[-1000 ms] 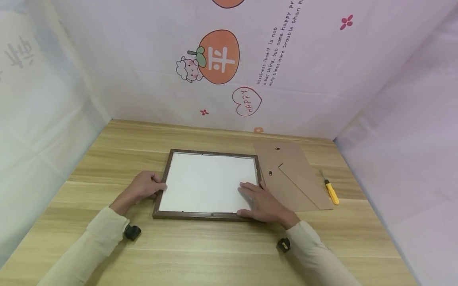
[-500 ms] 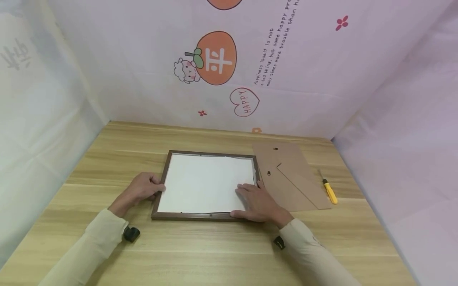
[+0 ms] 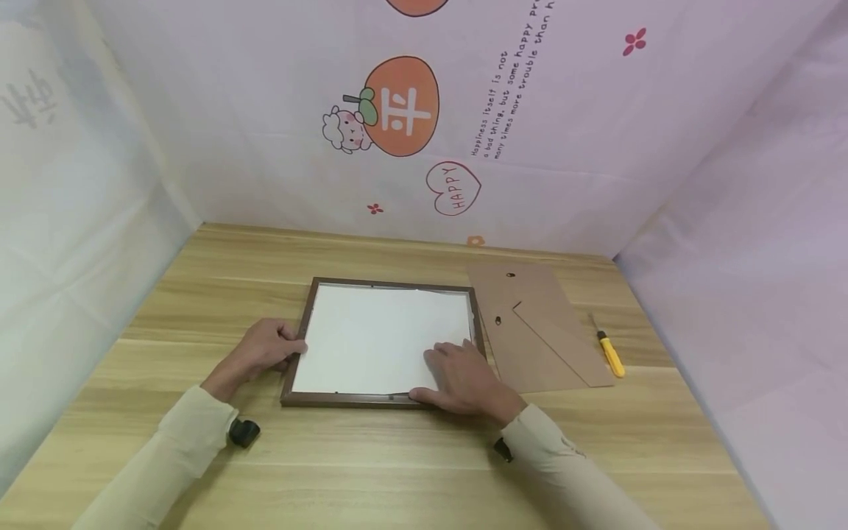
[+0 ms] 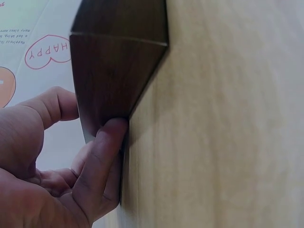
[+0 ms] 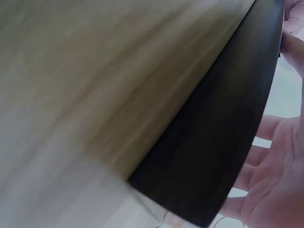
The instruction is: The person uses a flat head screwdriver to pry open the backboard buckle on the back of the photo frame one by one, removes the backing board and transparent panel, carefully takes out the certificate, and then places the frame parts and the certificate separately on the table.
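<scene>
A dark brown picture frame (image 3: 371, 283) lies flat on the wooden table (image 3: 397, 471) with a white sheet (image 3: 377, 338) inside it. My left hand (image 3: 265, 350) grips the frame's left rail. In the left wrist view the thumb of that hand (image 4: 61, 161) presses the rail's outer side (image 4: 118, 71) and the fingers reach over the top. My right hand (image 3: 460, 375) rests on the sheet near the frame's lower right corner, fingers laid fairly flat and thumb along the front rail. The right wrist view shows the frame's rail (image 5: 228, 142) close up, with the right hand (image 5: 275, 190) beyond it.
A brown backing board (image 3: 530, 331) with a fold-out stand lies just right of the frame. A yellow-handled screwdriver (image 3: 611, 353) lies further right. Pink printed cloth walls close off the table on three sides.
My right hand has slid a little to the left along the sheet's lower edge. The left hand and the frame have stayed put.
</scene>
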Demonstrator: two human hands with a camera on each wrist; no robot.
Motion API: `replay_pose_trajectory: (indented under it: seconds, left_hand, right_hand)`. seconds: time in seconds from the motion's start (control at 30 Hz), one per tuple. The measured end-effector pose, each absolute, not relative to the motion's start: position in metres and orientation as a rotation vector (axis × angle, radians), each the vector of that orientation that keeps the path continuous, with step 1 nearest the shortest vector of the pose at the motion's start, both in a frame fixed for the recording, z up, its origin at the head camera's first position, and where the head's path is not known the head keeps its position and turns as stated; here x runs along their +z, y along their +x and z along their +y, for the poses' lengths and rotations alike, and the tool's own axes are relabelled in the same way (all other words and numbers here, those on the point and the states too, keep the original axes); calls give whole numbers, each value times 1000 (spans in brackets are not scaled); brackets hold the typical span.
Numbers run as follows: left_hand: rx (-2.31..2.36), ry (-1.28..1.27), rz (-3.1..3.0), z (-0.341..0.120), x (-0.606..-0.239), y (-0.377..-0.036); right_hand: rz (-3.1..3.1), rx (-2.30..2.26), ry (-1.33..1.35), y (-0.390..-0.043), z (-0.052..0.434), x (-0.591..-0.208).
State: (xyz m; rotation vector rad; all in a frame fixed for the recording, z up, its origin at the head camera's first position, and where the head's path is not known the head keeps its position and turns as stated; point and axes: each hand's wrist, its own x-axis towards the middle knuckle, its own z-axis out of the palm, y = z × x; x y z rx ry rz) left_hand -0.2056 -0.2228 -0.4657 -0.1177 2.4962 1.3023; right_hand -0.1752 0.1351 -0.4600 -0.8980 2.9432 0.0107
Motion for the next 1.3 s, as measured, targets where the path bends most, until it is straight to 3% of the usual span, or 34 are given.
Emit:
replay_pose_trajectory:
  seconds: [0.83,1.07,1.3]
  left_hand:
    - [1310,-126,2489,-223,-467,-205]
    - [1309,-99,2501,-224,-467,-205]
    - [1331,-77,2473,-226,-467,-205]
  right_hand:
    - [2880,38,-876,-184,137,-447]
    - [2886,-9,-964,-183,142,-448]
    - [2939,-33,-1266,-180,147,-453]
